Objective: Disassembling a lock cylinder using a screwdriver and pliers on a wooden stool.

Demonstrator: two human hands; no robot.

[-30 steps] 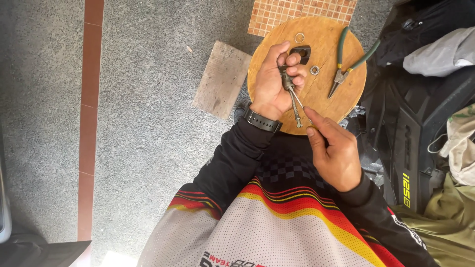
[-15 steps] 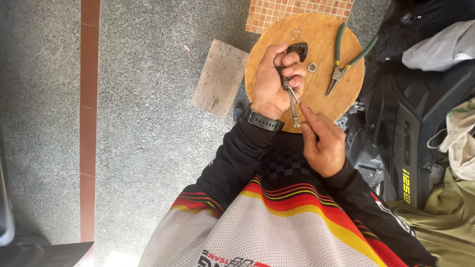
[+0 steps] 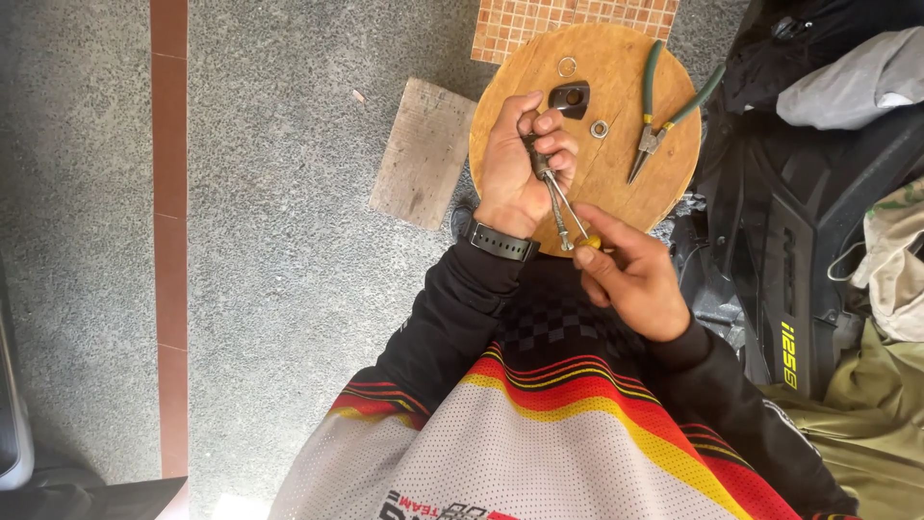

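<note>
The left hand [image 3: 520, 169] is held over the near edge of a round wooden board [image 3: 616, 116], with the fingers curled tightly around a small dark metal part [image 3: 535, 154]; a thin threaded bolt [image 3: 556, 214] projects from it toward the person's body. The right hand [image 3: 630, 274] sits just below the board's edge, thumb and forefinger pinched on the yellow handle of a slender screwdriver [image 3: 570, 214], whose shaft runs up and to the left, with its tip at the metal part in the left fist; the remaining fingers are folded into the palm. A black wristwatch [image 3: 500, 241] is on the left wrist. Lying on the board, clear of both hands: 1 pair of green-handled pliers [image 3: 659, 116] at the right, 1 dark metal bracket with a hole [image 3: 570, 98] beside the left knuckles, 1 small washer [image 3: 599, 128], and 1 wire ring [image 3: 567, 65] near the far edge. A flat wooden block [image 3: 423, 152] lies on the speckled floor, left of the board. A black bag [image 3: 818, 202] stands to the right.
</note>
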